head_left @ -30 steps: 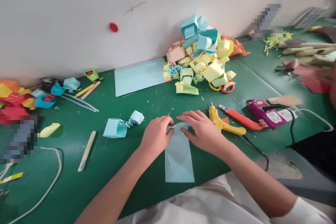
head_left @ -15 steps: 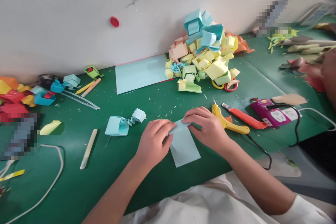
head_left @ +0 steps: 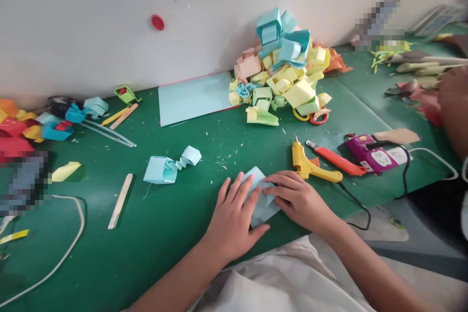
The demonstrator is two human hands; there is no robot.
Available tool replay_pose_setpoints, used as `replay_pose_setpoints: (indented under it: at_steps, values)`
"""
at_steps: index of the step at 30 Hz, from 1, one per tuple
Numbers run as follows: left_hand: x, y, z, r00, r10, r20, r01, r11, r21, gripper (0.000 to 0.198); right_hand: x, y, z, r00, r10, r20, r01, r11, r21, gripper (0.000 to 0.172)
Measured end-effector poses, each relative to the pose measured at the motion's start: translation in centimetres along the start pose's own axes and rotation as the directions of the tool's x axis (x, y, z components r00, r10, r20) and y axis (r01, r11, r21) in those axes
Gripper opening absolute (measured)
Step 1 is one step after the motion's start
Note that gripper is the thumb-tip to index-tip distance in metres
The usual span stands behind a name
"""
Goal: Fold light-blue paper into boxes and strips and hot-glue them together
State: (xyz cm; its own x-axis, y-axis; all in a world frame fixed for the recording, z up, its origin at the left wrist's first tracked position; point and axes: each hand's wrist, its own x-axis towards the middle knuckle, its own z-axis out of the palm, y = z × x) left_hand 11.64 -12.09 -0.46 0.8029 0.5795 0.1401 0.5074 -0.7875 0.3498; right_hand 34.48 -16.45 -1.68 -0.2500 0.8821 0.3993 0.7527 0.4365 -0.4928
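A light blue sheet of paper (head_left: 256, 173), partly folded over, lies on the table between my hands. Across its left side my left hand (head_left: 236, 219) is laid flat, fingers spread and pressing it down. My right hand (head_left: 302, 197) grips the paper's right side with bent fingers close together; the thumb is partly hidden. To the left rests a light blue folded paper piece (head_left: 161, 169), joined by a pleated strip to a small paper box (head_left: 191, 155). A yellow glue gun (head_left: 305, 163) lies just beyond my right hand.
A heap of folded paper pieces (head_left: 288, 78) stands against the wall, beside flat blue sheets (head_left: 197, 97). An orange cutter knife (head_left: 338, 160) and a purple power strip (head_left: 373, 153) lie right. A pale stick (head_left: 120, 201) and white cable (head_left: 78, 234) lie left. Another person's hand (head_left: 453, 102) shows far right.
My left hand has gone from pinching the paper's upper edge to lying spread on it. The paper has turned, its fold now brought down, and my right hand has shifted slightly nearer me.
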Motion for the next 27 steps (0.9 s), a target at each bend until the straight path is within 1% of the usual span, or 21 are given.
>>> replay_pose_setpoints:
  at_steps: [2, 3, 7, 9, 13, 16, 20, 25, 27]
  values:
    - [0.1, -0.3, -0.3, 1.0, 0.022, 0.016, -0.022, 1.0, 0.005, 0.08, 0.3, 0.1, 0.1, 1.0, -0.012, 0.014, 0.012, 1.0, -0.003, 0.033]
    - [0.1, -0.5, -0.4, 1.0, 0.022, 0.017, -0.023, 1.0, 0.013, 0.078, 0.6, 0.2, 0.2, 1.0, -0.019, 0.019, 0.019, 1.0, -0.004, 0.032]
    - [0.4, -1.8, -1.1, 1.0, -0.026, -0.011, 0.026, 0.998, 0.054, 0.049, 1.9, 0.5, 0.7, 0.999, -0.033, 0.032, 0.034, 0.999, -0.028, 0.028]
    - [0.6, -2.7, -1.4, 0.999, -0.032, -0.021, 0.033, 0.997, 0.065, 0.04, 2.7, 0.6, 0.8, 0.998, -0.035, 0.044, 0.037, 0.998, -0.044, 0.026]
    - [0.9, -4.3, -1.8, 0.999, -0.019, -0.036, 0.022, 0.997, 0.077, 0.036, 4.0, 0.9, 0.8, 0.993, -0.059, 0.106, 0.066, 0.996, -0.061, 0.022]
    - [0.9, -5.0, -1.9, 0.999, -0.013, -0.042, 0.015, 0.998, 0.054, 0.033, 4.3, 1.0, 0.9, 0.99, -0.053, 0.133, 0.061, 0.996, -0.061, 0.021]
    - [0.8, -5.6, -2.0, 0.999, -0.016, -0.03, 0.017, 1.0, 0.01, 0.034, 4.2, 1.0, 1.1, 0.988, -0.023, 0.152, 0.032, 0.998, -0.052, 0.021]
    - [0.7, -6.3, -2.6, 0.999, 0.022, 0.032, -0.021, 0.998, -0.052, 0.051, 4.4, 0.9, 0.9, 0.981, -0.006, 0.195, 0.007, 1.0, -0.003, 0.029]
    - [0.8, -6.3, -2.6, 0.999, 0.015, 0.04, -0.014, 0.999, -0.046, 0.047, 4.5, 1.0, 0.8, 0.976, -0.005, 0.217, 0.0, 1.0, 0.021, 0.031]
